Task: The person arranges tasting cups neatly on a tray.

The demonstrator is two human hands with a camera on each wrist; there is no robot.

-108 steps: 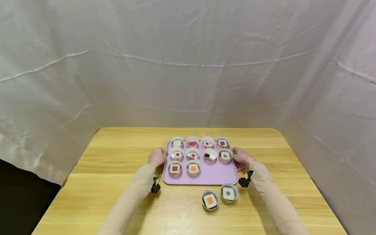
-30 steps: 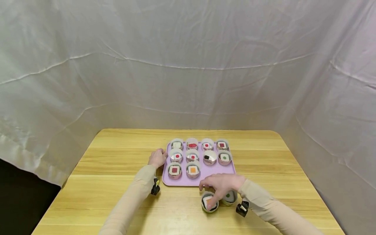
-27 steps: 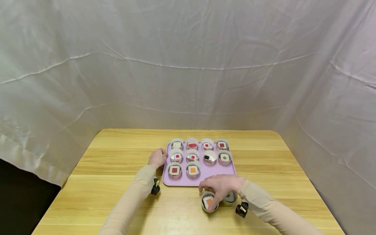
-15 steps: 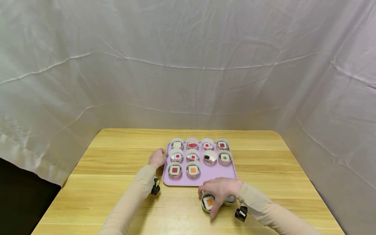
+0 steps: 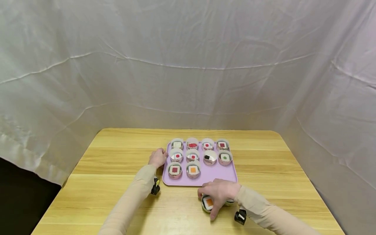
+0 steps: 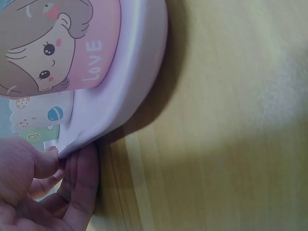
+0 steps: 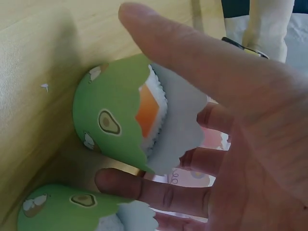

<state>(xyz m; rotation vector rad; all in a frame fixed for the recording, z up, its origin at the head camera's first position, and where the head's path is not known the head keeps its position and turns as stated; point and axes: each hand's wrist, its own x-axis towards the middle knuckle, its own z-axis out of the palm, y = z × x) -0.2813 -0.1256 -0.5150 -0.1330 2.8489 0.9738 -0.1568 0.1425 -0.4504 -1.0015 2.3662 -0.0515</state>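
Note:
My left hand pinches the left rim of the lilac tray; in the left wrist view the thumb lies above the tray edge and curled fingers below. Over the near side of the table, my right hand spreads around a green avocado-print paper cup that holds a sushi piece with an orange centre. Its thumb extends straight along the near side, and the other fingers reach past the far side. A second green paper cup stands beside it, mostly hidden under the hand in the head view.
On the tray stand several paper cups with sushi pieces, such as a cup with an orange-centred piece and one with a green-centred piece. The wooden table is bounded by grey-white curtains at the back and sides.
My right hand has left the tray's right side and come to the near green cup. Its thumb has shifted from over the sushi piece to the cup's near side. The left hand stays put.

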